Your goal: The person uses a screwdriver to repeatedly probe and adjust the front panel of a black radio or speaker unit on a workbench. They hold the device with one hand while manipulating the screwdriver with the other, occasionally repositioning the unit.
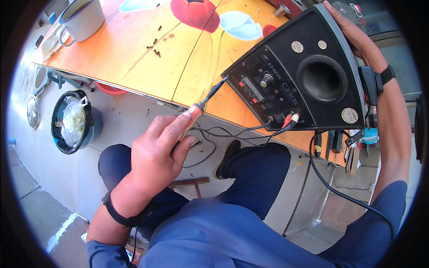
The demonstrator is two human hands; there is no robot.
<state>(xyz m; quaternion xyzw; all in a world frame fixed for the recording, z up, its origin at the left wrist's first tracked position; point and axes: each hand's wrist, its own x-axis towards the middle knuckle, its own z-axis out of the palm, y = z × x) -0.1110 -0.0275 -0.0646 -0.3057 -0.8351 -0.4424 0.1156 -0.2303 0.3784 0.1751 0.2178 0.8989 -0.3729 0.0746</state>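
My left hand is closed round the handle of a screwdriver with a red handle and a dark shaft. The screwdriver's tip meets the near left corner of a black speaker, which lies tilted on the table. Facing me is its back panel, with a silver knob, a round port and red and white plugs at the lower edge. My right hand grips the speaker's far right side, its fingers partly hidden. Several dark screws are scattered on the table.
The table has an orange flower-printed top. A white enamel mug stands at its far left. On the floor are a lined bin, a red basin under the table, and a wooden stool. Black cables trail from the speaker toward my lap.
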